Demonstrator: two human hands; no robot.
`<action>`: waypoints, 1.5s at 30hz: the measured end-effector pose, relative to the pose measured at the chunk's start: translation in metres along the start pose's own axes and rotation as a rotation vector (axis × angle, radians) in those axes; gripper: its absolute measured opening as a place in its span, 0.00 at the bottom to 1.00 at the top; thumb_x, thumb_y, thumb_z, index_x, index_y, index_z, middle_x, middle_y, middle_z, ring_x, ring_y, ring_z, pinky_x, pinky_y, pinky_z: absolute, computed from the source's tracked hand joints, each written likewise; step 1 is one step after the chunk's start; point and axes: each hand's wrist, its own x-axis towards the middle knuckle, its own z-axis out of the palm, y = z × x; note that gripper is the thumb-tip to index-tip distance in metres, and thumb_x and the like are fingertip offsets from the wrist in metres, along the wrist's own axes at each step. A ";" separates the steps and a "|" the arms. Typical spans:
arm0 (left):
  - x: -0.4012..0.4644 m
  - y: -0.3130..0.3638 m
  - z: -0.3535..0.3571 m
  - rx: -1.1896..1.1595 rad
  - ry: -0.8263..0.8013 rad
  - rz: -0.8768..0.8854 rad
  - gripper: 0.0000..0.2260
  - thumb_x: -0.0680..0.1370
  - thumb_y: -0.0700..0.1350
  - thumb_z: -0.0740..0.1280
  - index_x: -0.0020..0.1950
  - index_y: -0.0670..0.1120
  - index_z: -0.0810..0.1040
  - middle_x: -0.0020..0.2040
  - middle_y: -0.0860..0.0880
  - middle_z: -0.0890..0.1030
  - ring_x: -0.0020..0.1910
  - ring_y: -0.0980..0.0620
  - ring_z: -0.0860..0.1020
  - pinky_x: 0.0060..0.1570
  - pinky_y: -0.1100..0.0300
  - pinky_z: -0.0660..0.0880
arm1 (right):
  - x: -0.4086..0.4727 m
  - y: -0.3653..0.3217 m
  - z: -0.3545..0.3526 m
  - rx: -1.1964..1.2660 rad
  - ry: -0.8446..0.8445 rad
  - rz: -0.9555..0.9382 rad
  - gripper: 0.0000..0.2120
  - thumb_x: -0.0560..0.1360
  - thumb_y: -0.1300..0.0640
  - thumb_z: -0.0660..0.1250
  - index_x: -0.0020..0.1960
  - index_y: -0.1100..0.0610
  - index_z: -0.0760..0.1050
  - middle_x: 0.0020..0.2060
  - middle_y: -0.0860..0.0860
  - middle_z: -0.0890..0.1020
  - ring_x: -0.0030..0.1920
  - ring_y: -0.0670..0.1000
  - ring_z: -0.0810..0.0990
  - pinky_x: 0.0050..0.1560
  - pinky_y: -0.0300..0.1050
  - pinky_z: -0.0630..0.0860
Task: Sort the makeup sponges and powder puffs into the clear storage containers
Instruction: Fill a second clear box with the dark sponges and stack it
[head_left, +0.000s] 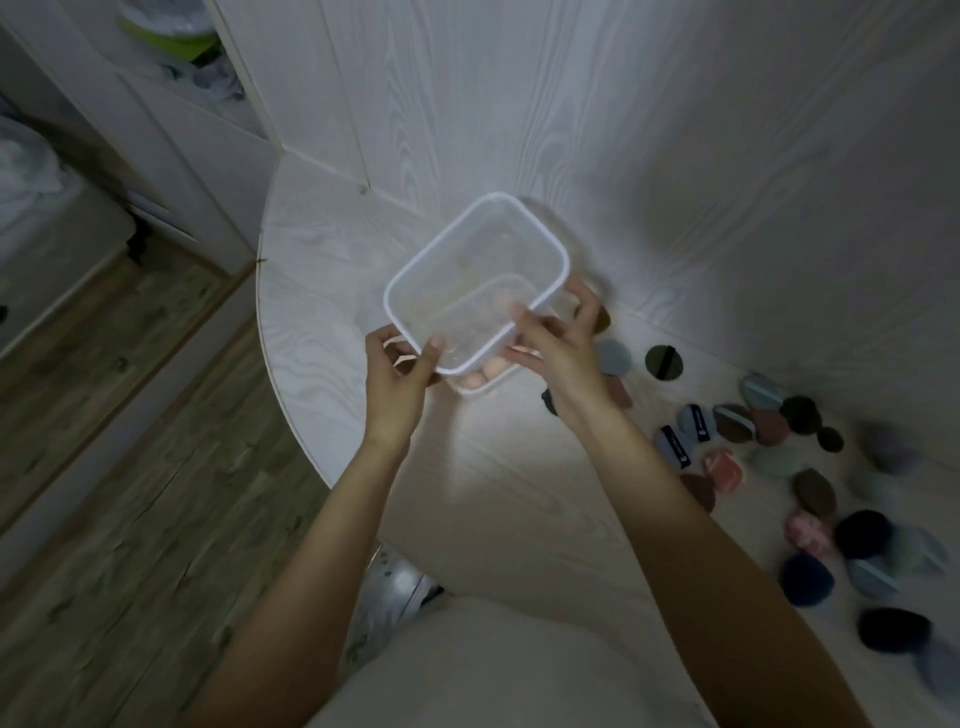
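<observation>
A clear square storage container (475, 234) with a white rim is held tilted above the white table (322, 312). My left hand (397, 382) grips its near corner with thumb on the rim. My right hand (558, 340) pinches its right side. Under it sits a second clear container (480, 387) with pinkish sponges inside, mostly hidden. Several powder puffs and sponges in blue, brown, pink, black and green lie scattered at the right, among them a dark round puff (663, 362) and a blue puff (615, 357).
The table's curved left edge (270, 364) drops to a wooden floor (130, 493). A white wood-grain wall (623, 130) stands right behind the table. Shelving with clutter (176, 41) is at the upper left.
</observation>
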 end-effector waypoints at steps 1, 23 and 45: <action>-0.012 -0.001 0.000 0.011 -0.041 0.019 0.17 0.75 0.42 0.69 0.58 0.44 0.65 0.47 0.47 0.75 0.44 0.52 0.78 0.43 0.59 0.79 | -0.015 0.003 -0.011 0.062 0.022 0.014 0.29 0.75 0.62 0.68 0.68 0.53 0.55 0.51 0.59 0.77 0.51 0.55 0.81 0.48 0.48 0.81; -0.103 -0.098 -0.012 0.383 -0.418 -0.303 0.16 0.72 0.40 0.72 0.54 0.39 0.68 0.45 0.45 0.76 0.38 0.53 0.78 0.37 0.66 0.78 | -0.124 0.114 -0.115 0.030 0.260 0.482 0.13 0.70 0.57 0.73 0.40 0.60 0.69 0.31 0.54 0.73 0.33 0.50 0.76 0.40 0.47 0.83; -0.100 -0.105 -0.025 0.242 -0.169 -0.283 0.12 0.79 0.44 0.62 0.62 0.46 0.72 0.58 0.45 0.76 0.52 0.49 0.78 0.50 0.56 0.77 | -0.126 0.102 -0.152 -1.087 0.116 -0.211 0.33 0.71 0.71 0.66 0.70 0.48 0.64 0.72 0.53 0.61 0.71 0.53 0.61 0.64 0.42 0.66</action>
